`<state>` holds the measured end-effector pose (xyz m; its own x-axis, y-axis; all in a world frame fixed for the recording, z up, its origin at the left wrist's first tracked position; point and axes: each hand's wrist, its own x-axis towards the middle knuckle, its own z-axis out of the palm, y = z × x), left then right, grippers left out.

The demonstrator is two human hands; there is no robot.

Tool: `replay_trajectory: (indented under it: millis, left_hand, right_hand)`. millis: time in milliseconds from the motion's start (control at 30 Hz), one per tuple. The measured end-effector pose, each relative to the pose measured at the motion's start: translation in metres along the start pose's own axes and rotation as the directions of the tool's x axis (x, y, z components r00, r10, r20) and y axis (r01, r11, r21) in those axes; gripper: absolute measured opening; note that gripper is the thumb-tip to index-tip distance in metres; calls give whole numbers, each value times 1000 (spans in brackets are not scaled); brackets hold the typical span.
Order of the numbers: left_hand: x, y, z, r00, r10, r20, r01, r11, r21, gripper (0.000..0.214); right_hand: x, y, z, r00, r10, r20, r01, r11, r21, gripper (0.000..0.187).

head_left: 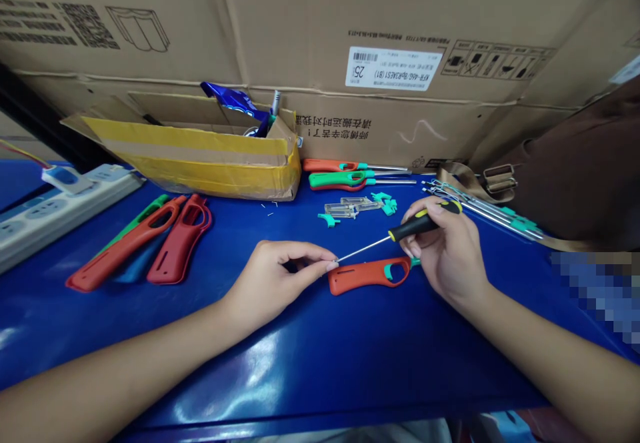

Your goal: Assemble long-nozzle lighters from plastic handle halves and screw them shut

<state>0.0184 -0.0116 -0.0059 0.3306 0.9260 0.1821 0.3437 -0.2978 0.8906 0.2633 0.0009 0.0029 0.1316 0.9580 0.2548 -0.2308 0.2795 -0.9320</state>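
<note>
An orange lighter handle [367, 275] with a green trigger lies flat on the blue table [320, 356]. My right hand [447, 253] is closed on a screwdriver [400, 233] with a black and yellow grip, its thin shaft slanting down left to the handle's end. My left hand [277, 279] pinches thumb and forefinger together right at the screwdriver tip, holding something too small to make out.
Orange, red and green handle shells [145, 239] lie at the left. A yellow-taped cardboard box [200, 156] stands behind them, a white power strip [55, 199] far left. Finished lighters [350, 173], small green and clear parts [357, 208] and metal rods [485, 209] lie behind. Large cartons wall the back.
</note>
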Motion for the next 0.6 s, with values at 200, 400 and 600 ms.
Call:
replay_trajectory:
  millis: [200, 400, 600]
  left_hand:
    - [0, 0, 0, 1000, -1, 22, 1, 1000, 23, 10]
    - [0, -1, 0, 999, -12, 31, 11, 999, 38, 11]
    - [0, -2, 1, 999, -10, 51, 7, 999, 50, 14]
  right_hand:
    - [-2, 0, 0, 999, -24, 22, 24, 1000, -12, 19]
    - [-2, -1, 0, 1000, -3, 22, 4, 999, -32, 19]
    - [-2, -2, 1, 1000, 8, 26, -7, 1000, -20, 18]
